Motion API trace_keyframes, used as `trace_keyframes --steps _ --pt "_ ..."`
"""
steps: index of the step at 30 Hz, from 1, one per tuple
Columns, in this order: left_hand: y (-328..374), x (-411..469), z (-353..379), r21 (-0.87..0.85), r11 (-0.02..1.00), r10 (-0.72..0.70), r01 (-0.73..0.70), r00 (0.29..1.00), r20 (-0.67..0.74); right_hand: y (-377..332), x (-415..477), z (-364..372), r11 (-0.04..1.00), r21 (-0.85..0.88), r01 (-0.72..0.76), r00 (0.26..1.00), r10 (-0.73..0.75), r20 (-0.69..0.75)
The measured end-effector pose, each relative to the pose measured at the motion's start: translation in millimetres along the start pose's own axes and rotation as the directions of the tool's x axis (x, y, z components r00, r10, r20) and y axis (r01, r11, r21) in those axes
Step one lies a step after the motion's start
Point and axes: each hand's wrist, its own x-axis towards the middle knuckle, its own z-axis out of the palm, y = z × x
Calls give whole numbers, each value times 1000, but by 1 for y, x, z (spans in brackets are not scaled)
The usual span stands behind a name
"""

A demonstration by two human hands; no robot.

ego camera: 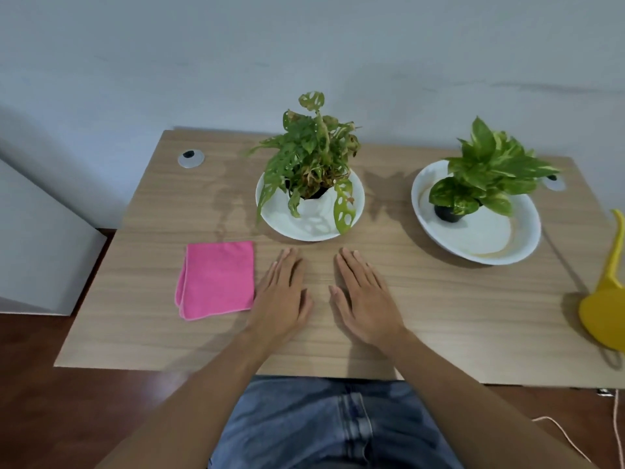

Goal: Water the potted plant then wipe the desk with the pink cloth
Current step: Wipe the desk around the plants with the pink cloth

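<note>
A potted plant with holed leaves (309, 154) stands in a white dish (355, 194) at the middle back of the wooden desk (456, 316). A second leafy potted plant (487, 170) stands in a larger white dish (490, 238) to the right. The folded pink cloth (218, 279) lies flat at the left. A yellow watering can (605, 299) sits at the desk's right edge, partly cut off. My left hand (282, 296) and my right hand (363, 296) rest flat on the desk, palms down, holding nothing, between the cloth and the can.
A damp patch (226, 201) marks the desk left of the middle dish. Two round cable grommets (191, 158) sit at the back corners. A pale wall runs behind the desk. A white cabinet (40, 252) stands at the left, and a thin cord (561, 434) lies on the floor.
</note>
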Motion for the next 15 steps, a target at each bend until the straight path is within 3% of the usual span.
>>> trace_keyframes --steps 6,15 --pt "31 19 0 110 985 130 -133 991 32 53 -7 -19 993 -30 -111 994 110 -22" --pt "70 48 18 135 978 144 -158 984 107 90 9 -35 986 -99 -138 990 136 -21"
